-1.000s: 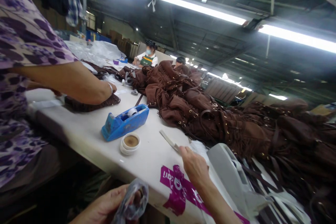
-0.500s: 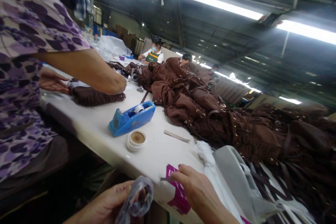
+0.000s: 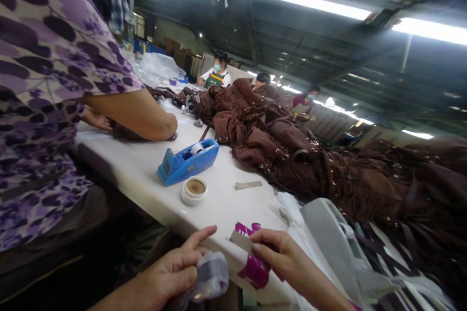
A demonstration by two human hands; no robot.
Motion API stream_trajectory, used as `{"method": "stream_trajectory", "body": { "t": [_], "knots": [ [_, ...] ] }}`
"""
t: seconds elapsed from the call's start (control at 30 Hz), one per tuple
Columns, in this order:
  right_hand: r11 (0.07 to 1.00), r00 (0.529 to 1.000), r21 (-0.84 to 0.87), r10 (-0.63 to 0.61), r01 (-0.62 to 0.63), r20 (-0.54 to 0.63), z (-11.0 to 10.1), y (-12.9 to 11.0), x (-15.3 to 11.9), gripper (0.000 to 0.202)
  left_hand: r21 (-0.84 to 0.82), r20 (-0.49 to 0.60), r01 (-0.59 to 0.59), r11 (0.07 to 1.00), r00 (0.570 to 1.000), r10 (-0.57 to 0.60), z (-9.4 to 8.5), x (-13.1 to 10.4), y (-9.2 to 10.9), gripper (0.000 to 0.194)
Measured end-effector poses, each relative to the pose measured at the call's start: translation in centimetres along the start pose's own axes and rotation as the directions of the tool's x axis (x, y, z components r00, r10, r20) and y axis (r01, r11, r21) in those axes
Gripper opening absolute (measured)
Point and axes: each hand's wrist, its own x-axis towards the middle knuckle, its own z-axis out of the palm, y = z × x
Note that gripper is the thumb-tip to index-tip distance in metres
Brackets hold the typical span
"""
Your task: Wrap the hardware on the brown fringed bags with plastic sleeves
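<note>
At the bottom centre, my left hand point(image 3: 178, 272) pinches a bundle wrapped in clear plastic point(image 3: 212, 272), its index finger stretched out towards the table edge. My right hand point(image 3: 282, 257), to the right of it, grips a small flat grey piece point(image 3: 241, 242) between thumb and fingers. Beneath that piece, a purple label with white print point(image 3: 254, 271) lies over the edge of the white table point(image 3: 215, 204). The two hands are apart. A round white pot with brown content point(image 3: 194, 190) and a blue tape dispenser point(image 3: 188, 160) stand beyond them.
Brown fringed bags point(image 3: 270, 131) are heaped along the far side. A grey strip point(image 3: 248, 184) lies near a grey plastic device point(image 3: 330, 238) at right. A person in a purple patterned top point(image 3: 54, 82) stands close at left, an arm over the table. Other people sit farther back.
My left hand has turned and extended its index finger, with the plastic bundle shifted right. The grey piece in my right hand now shows its flat face. The neighbouring person's arm has moved slightly.
</note>
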Motion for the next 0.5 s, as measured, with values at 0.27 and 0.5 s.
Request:
{"method": "stream_trajectory", "body": {
  "t": [0.27,0.5],
  "knots": [
    [0.995,0.996,-0.052,-0.09,0.091,0.017,0.9,-0.5,-0.3,0.037,-0.009,-0.03,0.134,0.991,0.991,-0.134,0.8,0.8,0.8,0.05],
    [0.999,0.993,0.032,0.022,-0.018,-0.116,-1.7,1.0,-0.8,0.052,-0.251,-0.244,0.044,0.967,0.964,-0.107,-1.5,-0.5,-1.0,0.068]
  ]
}}
